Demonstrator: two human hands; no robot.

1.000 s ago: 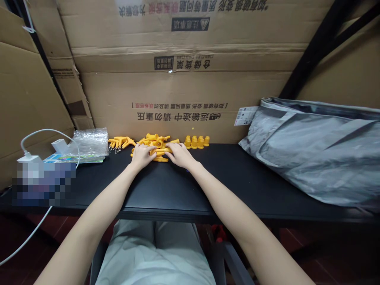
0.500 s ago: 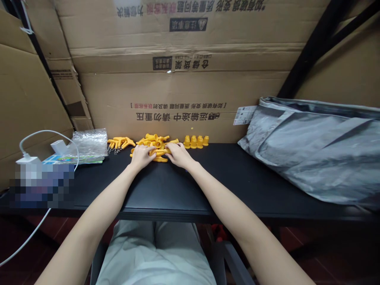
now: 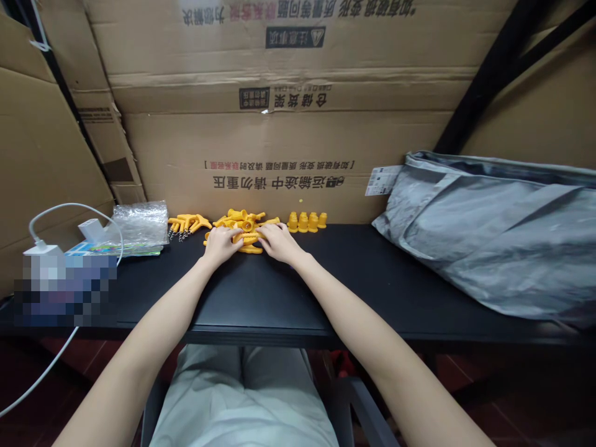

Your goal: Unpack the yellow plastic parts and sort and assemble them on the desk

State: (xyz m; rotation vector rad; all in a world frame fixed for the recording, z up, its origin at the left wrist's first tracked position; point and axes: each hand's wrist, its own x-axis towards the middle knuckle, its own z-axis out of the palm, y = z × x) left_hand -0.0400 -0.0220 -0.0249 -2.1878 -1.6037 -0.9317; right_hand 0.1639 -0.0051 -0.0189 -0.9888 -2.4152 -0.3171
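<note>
My left hand and my right hand meet at the front of a heap of yellow plastic parts. Between my fingertips is a ridged yellow plastic piece, pinched from both ends. Just below it, another yellow piece lies on the table. The heap mixes cup-shaped and long, thin parts, and my fingers cover some of them. Right of the heap, several yellow cup-shaped parts stand grouped together. On the left lie several yellow hand-like parts with small metal chains.
The black table backs onto a cardboard sheet. A grey bag fills the right side. Over on the left are clear plastic wrap, a white charger with its cable, and a blurred-out object.
Almost nothing differs. My hands stay on the yellow piece at the same spot, with only a tiny shift of the fingers and the view.
</note>
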